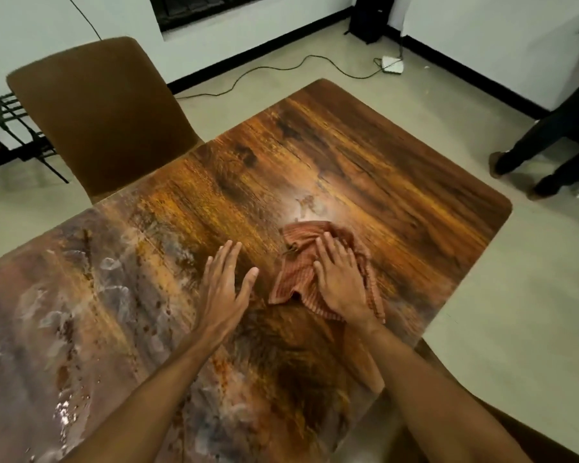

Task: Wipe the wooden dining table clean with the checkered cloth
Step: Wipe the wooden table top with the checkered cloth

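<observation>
I see the checkered cloth [318,262] lying crumpled on the wooden dining table [365,155], right of the table's middle, with my right hand [340,282] pressed flat on top of it, fingers spread and not clenched, palm holding the fabric down. My left hand [224,289] lies just beside the cloth on its left, open and flat on the bare wood, gripping nothing; its thumb is near the cloth's left edge but apart from it. The cloth's long axis runs from the near side up toward the far edge, tilted slightly left, and a bunched corner pokes out past my right fingertips. Just beyond that corner there is a pale smear [310,205] on the wood. The near-left part of the tabletop is covered with whitish streaks and brown specks [64,312]. To the right, the table's edge is near my right hand; the far half of the top is open wood. A brown chair [101,111] stands against the far-left edge, and a person's legs [549,145] stand on the floor well off to the right
</observation>
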`<state>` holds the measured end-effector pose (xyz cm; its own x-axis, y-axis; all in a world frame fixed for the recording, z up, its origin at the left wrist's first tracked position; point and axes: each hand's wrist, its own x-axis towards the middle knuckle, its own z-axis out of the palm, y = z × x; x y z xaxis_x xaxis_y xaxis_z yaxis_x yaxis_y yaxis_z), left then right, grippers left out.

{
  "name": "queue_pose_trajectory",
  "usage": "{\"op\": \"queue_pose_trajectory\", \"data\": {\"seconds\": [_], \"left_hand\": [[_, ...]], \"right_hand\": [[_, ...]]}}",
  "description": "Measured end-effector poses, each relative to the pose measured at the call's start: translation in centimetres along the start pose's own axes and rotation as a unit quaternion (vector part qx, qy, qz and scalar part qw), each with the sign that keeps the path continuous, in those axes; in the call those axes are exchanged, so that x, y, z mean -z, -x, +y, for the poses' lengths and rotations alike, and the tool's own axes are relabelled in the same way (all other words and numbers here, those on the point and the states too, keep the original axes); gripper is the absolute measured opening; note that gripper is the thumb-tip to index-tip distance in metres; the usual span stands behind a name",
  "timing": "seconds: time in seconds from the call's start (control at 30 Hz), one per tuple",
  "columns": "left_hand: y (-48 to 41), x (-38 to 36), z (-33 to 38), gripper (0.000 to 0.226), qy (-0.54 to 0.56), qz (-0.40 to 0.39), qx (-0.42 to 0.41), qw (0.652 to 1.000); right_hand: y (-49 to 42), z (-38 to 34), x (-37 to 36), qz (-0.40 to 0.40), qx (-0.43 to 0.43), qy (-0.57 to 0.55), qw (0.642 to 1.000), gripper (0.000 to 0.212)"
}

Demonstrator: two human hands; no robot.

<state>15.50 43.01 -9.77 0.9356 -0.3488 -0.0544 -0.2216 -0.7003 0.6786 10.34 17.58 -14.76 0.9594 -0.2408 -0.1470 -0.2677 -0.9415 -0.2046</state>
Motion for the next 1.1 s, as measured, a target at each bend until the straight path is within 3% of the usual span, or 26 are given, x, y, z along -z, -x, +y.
{"op": "queue_pose_trajectory", "data": {"seconds": [0.07, 0.1, 0.17, 0.27, 0.3, 0.33, 0.43, 0.5, 0.57, 0.67, 0.73, 0.87, 0.9, 1.03, 1.1], "left_hand": [[1.3, -0.6, 1.2, 0.067, -0.006, -0.001, -0.001, 1.000], [1.8, -1.0, 1.7, 0.067, -0.009, -0.001, -0.001, 1.000], [3.1, -2.0, 2.9, 0.069, -0.001, -0.014, 0.007, 1.000], [4.4, -3.5, 4.5, 0.070, 0.003, -0.018, -0.004, 1.000], [4.7, -4.0, 4.9, 0.070, 0.002, -0.020, -0.012, 1.000], [5.0, -4.4, 5.3, 0.071, 0.003, -0.023, -0.018, 1.000], [5.9, -5.3, 6.2, 0.073, -0.002, -0.035, -0.032, 0.999], [6.3, -5.9, 6.8, 0.071, -0.006, -0.042, -0.035, 0.998], [6.4, -6.4, 7.4, 0.069, -0.004, -0.044, -0.042, 0.998], [6.1, -7.2, 8.3, 0.069, -0.008, -0.050, -0.056, 0.997], [5.4, -7.4, 8.5, 0.070, -0.008, -0.053, -0.056, 0.997], [3.5, -7.1, 7.6, 0.070, -0.017, -0.046, -0.060, 0.997], [2.8, -6.9, 7.1, 0.070, -0.016, -0.042, -0.058, 0.997], [0.3, -6.2, 5.4, 0.070, -0.025, -0.032, -0.051, 0.998], [-0.9, -5.3, 4.3, 0.069, -0.027, -0.031, -0.046, 0.998]], "right_hand": [[1.7, 2.1, 0.4, 0.015, -0.114, -0.018, 0.993, 0.060], [2.7, 1.7, 0.3, 0.016, -0.127, -0.024, 0.991, 0.060], [5.5, 0.1, -0.7, 0.006, -0.069, -0.011, 0.998, 0.061], [8.6, 0.8, -1.8, -0.024, 0.110, 0.020, 0.993, 0.062], [8.9, 2.2, -1.3, -0.024, 0.123, 0.014, 0.992, 0.061], [9.0, 4.0, -0.9, -0.018, 0.094, 0.005, 0.995, 0.061], [9.0, 8.9, 0.6, 0.015, -0.105, -0.025, 0.994, 0.060], [9.2, 9.3, 0.9, 0.021, -0.171, -0.033, 0.985, 0.061], [9.9, 7.6, 0.3, 0.016, -0.155, -0.027, 0.987, 0.061], [11.3, 6.6, -1.0, -0.004, -0.016, 0.016, 1.000, 0.061], [10.5, 8.3, -0.5, -0.015, 0.018, 0.012, 1.000, 0.063], [6.3, 8.6, 0.2, 0.021, -0.164, -0.036, 0.986, 0.065], [5.1, 7.0, -0.1, 0.027, -0.169, -0.035, 0.985, 0.063], [1.9, 3.8, -1.1, -0.001, 0.056, 0.014, 0.998, 0.062], [-0.8, 5.2, -0.2, -0.005, 0.044, 0.008, 0.999, 0.064]]}}
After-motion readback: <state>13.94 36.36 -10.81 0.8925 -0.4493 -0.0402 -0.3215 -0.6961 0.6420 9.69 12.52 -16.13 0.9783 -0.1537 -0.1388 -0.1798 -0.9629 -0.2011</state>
